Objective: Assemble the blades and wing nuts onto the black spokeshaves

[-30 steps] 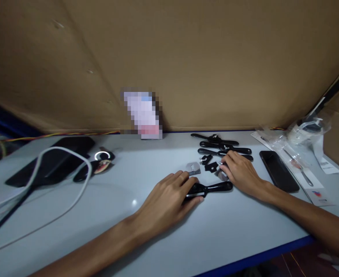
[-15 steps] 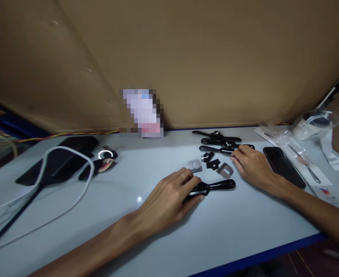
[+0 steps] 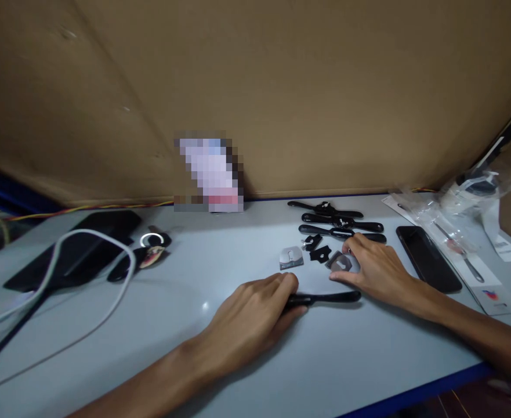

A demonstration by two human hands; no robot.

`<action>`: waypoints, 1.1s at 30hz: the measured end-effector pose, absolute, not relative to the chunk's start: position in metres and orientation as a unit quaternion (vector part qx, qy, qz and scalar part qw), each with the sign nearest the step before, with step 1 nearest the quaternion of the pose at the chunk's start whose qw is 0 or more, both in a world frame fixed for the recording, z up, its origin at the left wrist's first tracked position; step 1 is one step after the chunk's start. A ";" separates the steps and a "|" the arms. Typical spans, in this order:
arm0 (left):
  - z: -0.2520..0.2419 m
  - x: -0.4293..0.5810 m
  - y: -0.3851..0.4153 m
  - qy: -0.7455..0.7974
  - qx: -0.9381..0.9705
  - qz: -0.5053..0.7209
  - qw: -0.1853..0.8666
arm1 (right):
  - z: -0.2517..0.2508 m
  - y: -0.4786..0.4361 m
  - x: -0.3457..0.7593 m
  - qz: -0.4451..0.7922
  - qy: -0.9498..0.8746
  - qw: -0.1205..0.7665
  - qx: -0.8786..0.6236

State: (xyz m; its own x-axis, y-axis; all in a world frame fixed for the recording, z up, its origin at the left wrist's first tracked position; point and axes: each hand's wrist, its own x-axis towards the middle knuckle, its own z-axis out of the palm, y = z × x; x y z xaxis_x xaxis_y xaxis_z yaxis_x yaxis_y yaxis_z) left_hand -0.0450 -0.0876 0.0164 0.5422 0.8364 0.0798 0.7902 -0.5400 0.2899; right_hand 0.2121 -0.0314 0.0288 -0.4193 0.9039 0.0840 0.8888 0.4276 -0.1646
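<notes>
My left hand (image 3: 255, 307) is closed around a black spokeshave (image 3: 333, 298), whose one handle sticks out to the right; the hand hides the rest. To its right, my right hand (image 3: 374, 264) has thumb and fingers apart on either side of a grey slotted blade (image 3: 341, 262) lying on the table. Whether the fingertips touch the blade, I cannot tell. Left of it lie two small black cap pieces, one a black lever cap (image 3: 320, 254), the other a cap with a screw (image 3: 311, 242). Another shiny slotted blade (image 3: 291, 258) rests above my left hand.
Behind my hands, three more black spokeshaves (image 3: 342, 222) lie in a row. A phone (image 3: 429, 258) and plastic-wrapped cards (image 3: 466, 255) are at the right. A black stand base (image 3: 76, 249), white cable (image 3: 127, 255) and keys (image 3: 151, 255) occupy the left. A cardboard wall (image 3: 325, 98) closes the back.
My right hand has moved from the nearest spokeshave in the row down to the grey blade, its fingers spreading. The spokeshave in my left hand has turned, its handle now showing edge-on.
</notes>
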 end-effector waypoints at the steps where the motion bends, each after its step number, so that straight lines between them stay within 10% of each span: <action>1: 0.016 -0.044 -0.088 0.456 0.879 0.100 0.098 | 0.028 -0.032 0.212 0.054 -0.845 0.084 -0.526; 33: 0.014 -0.045 -0.083 0.386 0.907 0.166 0.028 | 0.022 -0.031 0.214 0.246 -0.817 0.241 -0.463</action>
